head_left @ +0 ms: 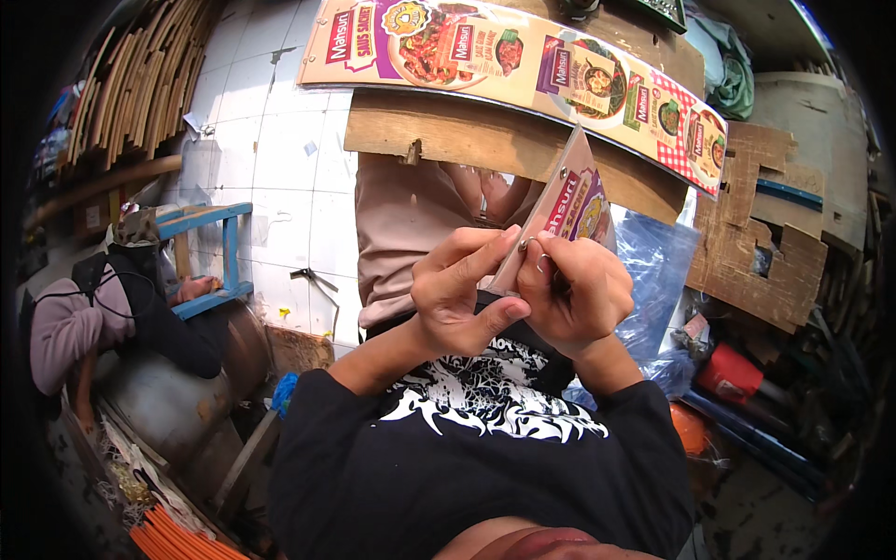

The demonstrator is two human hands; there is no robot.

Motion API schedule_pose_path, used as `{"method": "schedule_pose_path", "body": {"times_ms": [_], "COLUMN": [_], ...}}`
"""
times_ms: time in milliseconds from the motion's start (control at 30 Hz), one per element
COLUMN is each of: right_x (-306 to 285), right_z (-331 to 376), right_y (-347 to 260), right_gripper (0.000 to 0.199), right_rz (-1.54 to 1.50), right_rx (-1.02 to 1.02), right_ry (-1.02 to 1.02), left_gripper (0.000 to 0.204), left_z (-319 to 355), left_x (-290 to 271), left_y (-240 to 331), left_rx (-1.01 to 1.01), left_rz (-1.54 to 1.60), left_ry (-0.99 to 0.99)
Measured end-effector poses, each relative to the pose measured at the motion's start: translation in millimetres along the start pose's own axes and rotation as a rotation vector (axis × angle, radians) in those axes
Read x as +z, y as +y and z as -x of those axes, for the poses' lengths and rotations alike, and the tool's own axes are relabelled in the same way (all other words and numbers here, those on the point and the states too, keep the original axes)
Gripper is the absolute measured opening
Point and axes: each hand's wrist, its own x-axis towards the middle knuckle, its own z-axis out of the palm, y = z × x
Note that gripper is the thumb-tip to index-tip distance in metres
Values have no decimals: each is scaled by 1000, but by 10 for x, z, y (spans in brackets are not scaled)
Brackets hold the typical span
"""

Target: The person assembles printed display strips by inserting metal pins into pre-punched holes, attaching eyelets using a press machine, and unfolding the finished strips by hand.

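Note:
In front of my chest a narrow printed board (pixel 567 201) stands tilted up, its thin edge toward me. Small metal eyelets or fasteners show along its side. My left hand (pixel 462 289) grips the board's near end, fingers and thumb against it. Close beside it, my right hand (pixel 586 291) pinches a small curved silver wire or ring (pixel 544 260) at the fastener near that end; exactly how the two join is hidden by my fingers. Beyond them a long printed board (pixel 509 65) with food pictures lies flat on a wooden bench (pixel 448 128).
A worn wooden panel (pixel 761 229) and clear plastic sheeting (pixel 653 271) are on the right. A blue frame (pixel 230 247) stands at the left near a metal cylinder (pixel 173 392). Stacked wooden strips (pixel 140 79) fill the far left. A red object (pixel 730 373) lies lower right.

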Motion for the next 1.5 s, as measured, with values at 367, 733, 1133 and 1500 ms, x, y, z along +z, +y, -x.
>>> {"method": "schedule_pose_path", "body": {"times_ms": [367, 733, 1133, 1500], "right_x": [-53, -232, -299, -367], "right_z": [54, -30, -41, -26], "right_y": [-8, 37, -35, -173], "right_gripper": [33, 26, 31, 32], "right_rz": [34, 15, -208, -27], "right_rx": [21, -100, 60, -183], "right_ry": [-122, -135, -161, -108], "left_gripper": [41, 43, 45, 50], "left_z": [64, -14, 75, 127], "left_x": [47, 62, 82, -2], "left_y": [12, 11, 37, 22], "left_rx": [-223, -147, -226, -125], "left_rz": [220, 259, 425, 393], "left_ry": [110, 43, 16, -86]}}
